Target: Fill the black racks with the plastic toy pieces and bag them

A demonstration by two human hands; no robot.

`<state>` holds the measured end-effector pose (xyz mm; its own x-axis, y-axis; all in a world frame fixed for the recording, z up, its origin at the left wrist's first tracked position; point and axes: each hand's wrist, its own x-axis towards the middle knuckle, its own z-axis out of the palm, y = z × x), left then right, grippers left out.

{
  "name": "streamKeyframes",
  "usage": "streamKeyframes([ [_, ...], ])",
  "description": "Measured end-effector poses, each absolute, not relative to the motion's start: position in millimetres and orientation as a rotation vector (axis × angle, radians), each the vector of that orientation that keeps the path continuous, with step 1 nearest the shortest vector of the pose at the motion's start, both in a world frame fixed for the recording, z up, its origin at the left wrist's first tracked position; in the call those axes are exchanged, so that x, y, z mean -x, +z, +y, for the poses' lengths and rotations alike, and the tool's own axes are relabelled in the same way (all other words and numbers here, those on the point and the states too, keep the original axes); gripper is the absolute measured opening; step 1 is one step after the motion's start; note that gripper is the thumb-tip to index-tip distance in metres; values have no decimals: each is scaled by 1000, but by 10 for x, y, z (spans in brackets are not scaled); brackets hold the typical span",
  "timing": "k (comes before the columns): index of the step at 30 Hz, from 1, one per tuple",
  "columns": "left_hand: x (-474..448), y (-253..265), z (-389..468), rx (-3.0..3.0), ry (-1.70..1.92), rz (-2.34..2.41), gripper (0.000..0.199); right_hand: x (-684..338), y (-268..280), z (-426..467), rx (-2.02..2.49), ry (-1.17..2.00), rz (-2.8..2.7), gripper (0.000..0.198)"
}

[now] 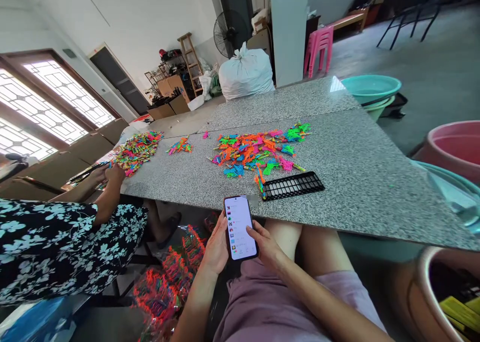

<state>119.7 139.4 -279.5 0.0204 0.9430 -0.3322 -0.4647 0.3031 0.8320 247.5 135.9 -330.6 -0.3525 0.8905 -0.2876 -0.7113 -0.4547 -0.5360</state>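
Observation:
A smartphone (240, 229) with a lit white screen, showing a list of small pictures, is held upright above my lap. My left hand (217, 244) grips it along its left edge. My right hand (264, 239) is at the phone's right edge, its thumb over the screen and its other fingers mostly hidden behind. Beyond the phone, a black slotted rack (292, 186) lies near the table's edge, with an orange and multicoloured plastic piece (260, 180) at its left end. Behind it spreads a heap of bright plastic toy pieces (255, 149).
The speckled stone table (345, 182) stretches ahead. At left, a co-worker's hands (112, 173) are beside another colourful pile (138, 149). Clear bags of orange pieces (161, 287) stand on the floor. A white sack (247, 74), turquoise basin (371, 87) and pink tub (457, 147) surround the table.

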Motion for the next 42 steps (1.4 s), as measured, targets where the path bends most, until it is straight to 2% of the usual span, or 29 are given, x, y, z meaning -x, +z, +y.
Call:
streamKeyframes([
  [7, -1190, -2786, 1407, -591, 1209, 1052, 61, -2488, -3327, 1346, 578, 1940, -504, 69],
  [14, -1201, -2791, 1403, -545, 1205, 1057, 65, -2480, -3300, 1361, 645, 1931, -446, 54],
  [22, -1197, -2802, 1383, -526, 1214, 1047, 71, -2457, -3314, 1366, 685, 1947, -400, 61],
  [29, -1200, -2797, 1374, -541, 1227, 1074, 62, -2482, -3351, 1328, 608, 1921, -532, 66],
  [34, -1208, -2785, 1363, -542, 1210, 1098, 60, -2471, -3344, 1344, 649, 1919, -465, 61],
  [42, -1198, -2816, 1364, -563, 1205, 1082, 69, -2468, -3335, 1352, 680, 1933, -427, 61],
])
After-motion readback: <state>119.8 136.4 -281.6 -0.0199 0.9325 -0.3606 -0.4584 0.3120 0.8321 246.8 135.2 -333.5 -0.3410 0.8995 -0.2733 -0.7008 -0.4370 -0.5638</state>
